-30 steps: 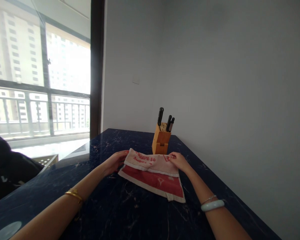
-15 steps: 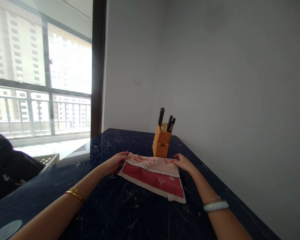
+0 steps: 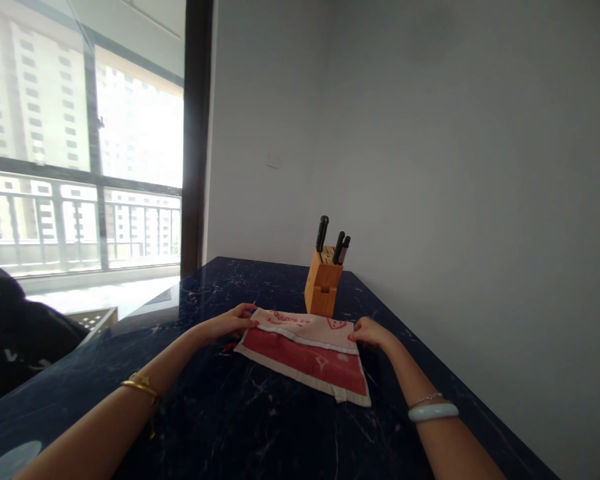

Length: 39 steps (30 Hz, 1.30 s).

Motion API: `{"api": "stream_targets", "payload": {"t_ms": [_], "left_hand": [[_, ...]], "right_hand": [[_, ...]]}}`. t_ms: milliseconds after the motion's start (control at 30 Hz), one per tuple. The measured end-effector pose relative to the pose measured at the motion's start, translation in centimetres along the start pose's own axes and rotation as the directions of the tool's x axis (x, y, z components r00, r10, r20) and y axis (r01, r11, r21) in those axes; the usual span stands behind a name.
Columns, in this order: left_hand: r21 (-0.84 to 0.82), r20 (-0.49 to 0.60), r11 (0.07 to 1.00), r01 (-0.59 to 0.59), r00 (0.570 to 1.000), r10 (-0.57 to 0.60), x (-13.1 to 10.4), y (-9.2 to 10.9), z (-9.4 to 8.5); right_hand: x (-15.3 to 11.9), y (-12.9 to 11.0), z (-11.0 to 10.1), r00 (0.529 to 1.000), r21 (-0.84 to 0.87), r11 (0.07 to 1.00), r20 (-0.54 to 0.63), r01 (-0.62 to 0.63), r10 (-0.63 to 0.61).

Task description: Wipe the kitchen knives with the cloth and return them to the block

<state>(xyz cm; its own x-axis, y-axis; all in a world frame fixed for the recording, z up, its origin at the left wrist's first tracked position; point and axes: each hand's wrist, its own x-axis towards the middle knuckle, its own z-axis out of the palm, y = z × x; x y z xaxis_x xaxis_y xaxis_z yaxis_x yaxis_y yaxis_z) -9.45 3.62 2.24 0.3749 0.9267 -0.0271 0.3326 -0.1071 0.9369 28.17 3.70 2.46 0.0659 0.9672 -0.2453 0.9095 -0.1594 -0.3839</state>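
Moved since a second ago: our bare right hand (image 3: 375, 333), drawn nearer down the side edge; our bare left hand (image 3: 230, 322), slightly nearer too. Nearest: one red-and-cream fabric cloth (image 3: 305, 355), far part folded toward us, lying between both hands on the dark-blue, pale-veined, glossy table (image 3: 275, 440). Handling, we judge: light, soft, limp, unbreakable; best taken at the fold's two ends. Hands: fingertips touching those ends; pinching or pressing, we cannot tell. Beyond: one light-brown wooden knife block (image 3: 321, 293), just behind the fold.
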Motion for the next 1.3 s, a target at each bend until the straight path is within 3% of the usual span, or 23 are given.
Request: {"api": "stream_targets", "payload": {"t_ms": [133, 400, 633, 867, 1067, 1300], "left_hand": [[0.071, 0.025, 0.997, 0.019, 0.999, -0.021, -0.4, 0.1, 0.1], [0.137, 0.083, 0.990, 0.019, 0.996, -0.031, -0.8, 0.3, 0.4], [0.267, -0.021, 0.964, 0.000, 1.000, 0.006, -0.5, 0.5, 0.3], [0.413, -0.164, 0.904, -0.109, 0.968, 0.191, 1.1, -0.8, 0.9], [0.526, -0.340, 0.850, -0.028, 0.909, 0.240, 1.7, -1.7, 1.7], [0.580, -0.395, 0.813, 0.048, 0.890, 0.229, 1.9, -2.5, 1.9]], "right_hand": [[0.7, 0.2, 0.5, 0.998, -0.037, 0.999, -0.059, 0.020, -0.022], [1.4, 0.6, 0.8, 0.953, -0.070, 0.997, -0.298, 0.027, -0.047], [1.4, 1.1, 0.5, 0.918, -0.064, 0.997, -0.391, 0.038, -0.060], [0.6, 0.3, 0.5, 0.930, -0.097, 0.994, -0.360, 0.045, -0.077], [0.5, 0.6, 0.3, 0.948, -0.121, 0.992, -0.318, -0.038, -0.003], [1.3, 1.1, 0.8, 0.978, -0.122, 0.992, -0.210, -0.028, 0.001]]}}
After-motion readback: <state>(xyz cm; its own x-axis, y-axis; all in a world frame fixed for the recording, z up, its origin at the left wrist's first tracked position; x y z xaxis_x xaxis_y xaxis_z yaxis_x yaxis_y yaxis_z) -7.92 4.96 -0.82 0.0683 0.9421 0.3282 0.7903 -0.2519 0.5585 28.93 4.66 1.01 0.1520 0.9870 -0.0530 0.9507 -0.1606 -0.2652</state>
